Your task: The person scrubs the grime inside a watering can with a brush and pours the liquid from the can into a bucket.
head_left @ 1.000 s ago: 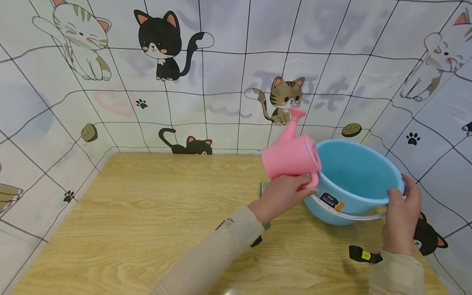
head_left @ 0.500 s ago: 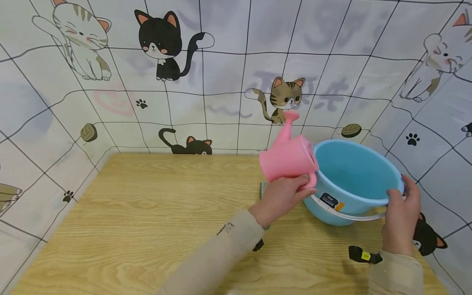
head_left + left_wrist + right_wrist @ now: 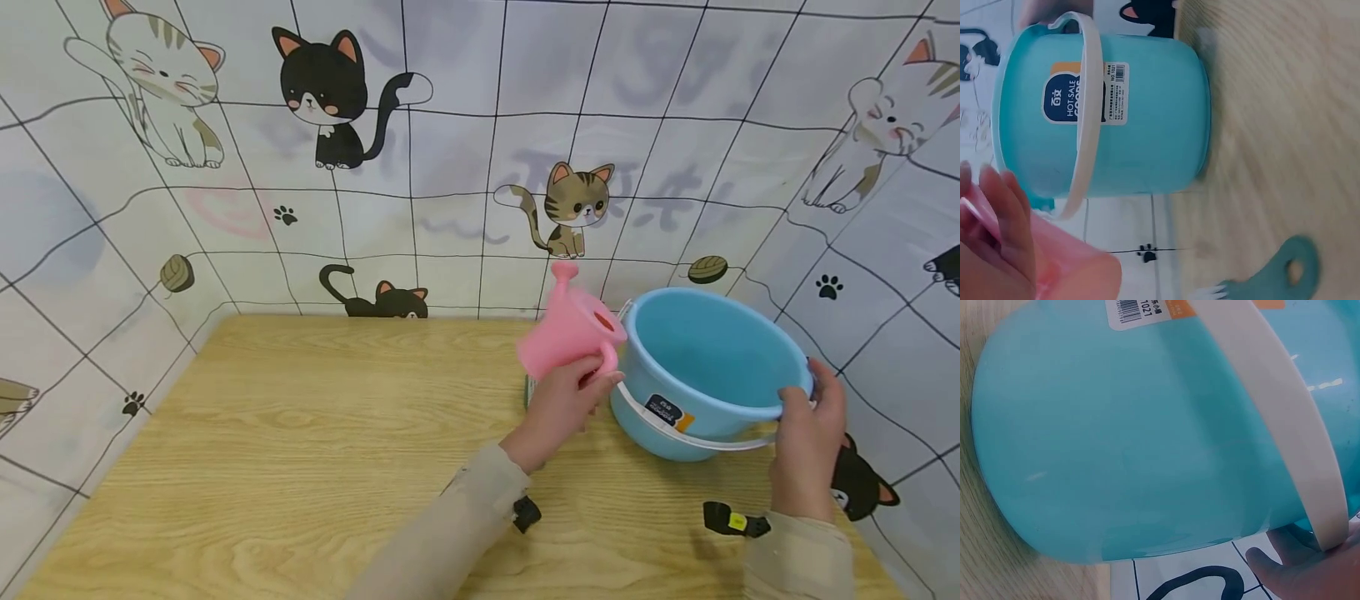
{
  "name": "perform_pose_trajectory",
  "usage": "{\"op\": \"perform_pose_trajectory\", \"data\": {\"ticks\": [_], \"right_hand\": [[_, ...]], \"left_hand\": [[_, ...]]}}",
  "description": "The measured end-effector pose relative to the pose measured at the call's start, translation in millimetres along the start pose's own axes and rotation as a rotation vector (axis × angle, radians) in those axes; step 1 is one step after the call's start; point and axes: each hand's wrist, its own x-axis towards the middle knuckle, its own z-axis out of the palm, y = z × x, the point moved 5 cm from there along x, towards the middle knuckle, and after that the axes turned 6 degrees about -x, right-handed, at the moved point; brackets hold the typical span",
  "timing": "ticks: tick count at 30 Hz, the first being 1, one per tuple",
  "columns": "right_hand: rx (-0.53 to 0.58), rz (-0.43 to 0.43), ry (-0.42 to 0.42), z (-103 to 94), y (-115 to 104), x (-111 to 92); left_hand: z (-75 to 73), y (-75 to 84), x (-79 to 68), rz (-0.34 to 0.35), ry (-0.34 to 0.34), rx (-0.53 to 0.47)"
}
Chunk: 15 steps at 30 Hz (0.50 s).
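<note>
In the head view my left hand (image 3: 557, 408) grips the handle of a pink watering can (image 3: 558, 329). The can is held tilted left of the bucket, its spout pointing up toward the back wall and its opening facing the bucket side. My right hand (image 3: 808, 446) holds the right rim of a light blue bucket (image 3: 645, 383), thumb at the near side of the rim. The bucket stands on the table with its white handle (image 3: 731, 445) hanging down across the front. In the left wrist view, the can's pink base (image 3: 1094, 275) shows beyond my fingers.
A green brush handle (image 3: 1266, 275) with white bristles lies on the wooden table (image 3: 300, 450), mostly hidden under my left arm in the head view. Cat-patterned walls enclose the back and sides. A black strap piece (image 3: 735, 521) sits beside my right sleeve.
My left hand has moved slightly left with the watering can. The can has come lower and turned more upright, away from the bucket rim. My right hand keeps its hold on the bucket.
</note>
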Motion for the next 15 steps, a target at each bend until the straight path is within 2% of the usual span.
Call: {"op": "perform_pose_trajectory", "data": {"ticks": [3,7,10,15], "right_hand": [[-0.001,0.006,-0.011,4.6,1.0,-4.2],[0.009,0.017,-0.031,8.8,2.7,-9.4],[0.031,0.018,-0.044,10.0,2.7,-11.4],[0.058,0.027,-0.053,9.2,-0.4,-9.3]], "left_hand": [[-7.8,-5.0,-9.7,-0.088,-0.005,-0.222],[-23.3,-2.1,-23.8,-0.145,-0.003,-0.376],[-39.0,-4.9,-32.9,-0.162,0.007,-0.409],[-71.7,-19.8,-48.7,-0.192,0.043,-0.370]]}}
